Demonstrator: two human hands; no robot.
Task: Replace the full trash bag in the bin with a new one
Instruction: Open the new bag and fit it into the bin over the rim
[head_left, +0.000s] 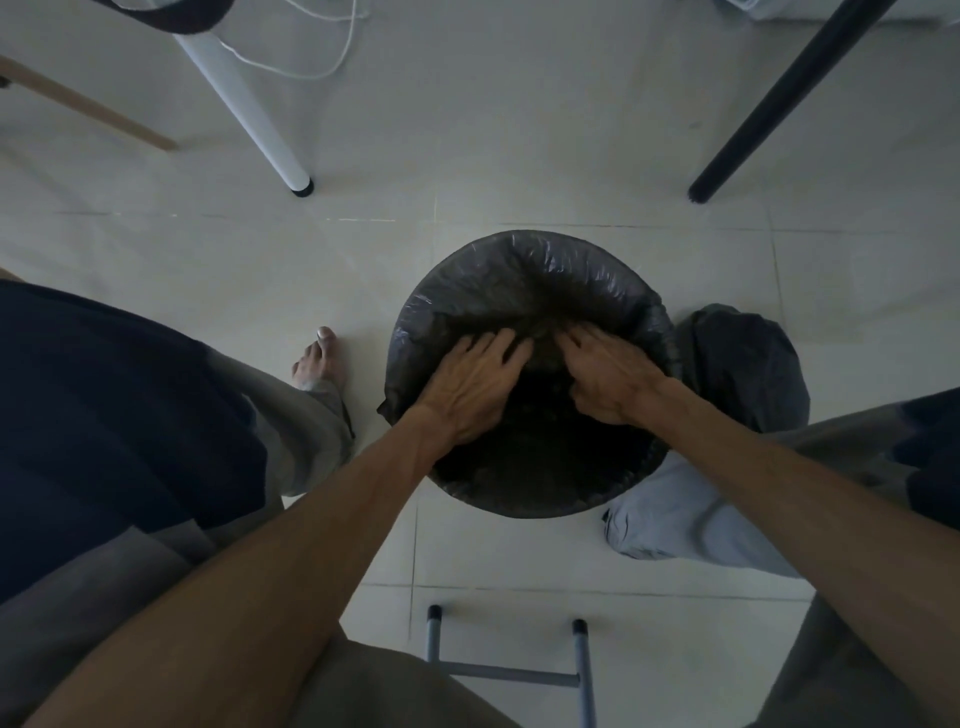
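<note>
Pale floor tiles (519, 551) all round, dim light, with a white table leg (244, 104) and a black leg (779, 104) on the far side and a white cord (332, 62) trailing behind them. Right in the middle sits the round bin (530, 512), and it's got a new black trash bag (530, 260) in it already, its mouth folded over the rim all the way round as far as I can see. Both hands are down inside the opening: the left hand (475, 387) lies flat with fingers spread, pressing the film down and outward, and the right hand (605, 376) does much the same, fingers mostly straight and pushed into the plastic. Neither one looks to be gripping anything, just pressing. Just right of the bin, touching or nearly so, sits what I take to be the full trash bag (748, 364), a dark lump on the floor next to the person's knee. Handling-wise, that liner is thin, crinkly, slippery stuff, weighs basically nothing, and it probably traps air under it, so flat palms smoothing it into the bin make more sense than pinching. If it needs retensioning, grab the folded cuff at the rim, not the middle. I'd guess the full one is heavier and floppy, so lift it by the gathered neck; I can't tell if it's tied.
</note>
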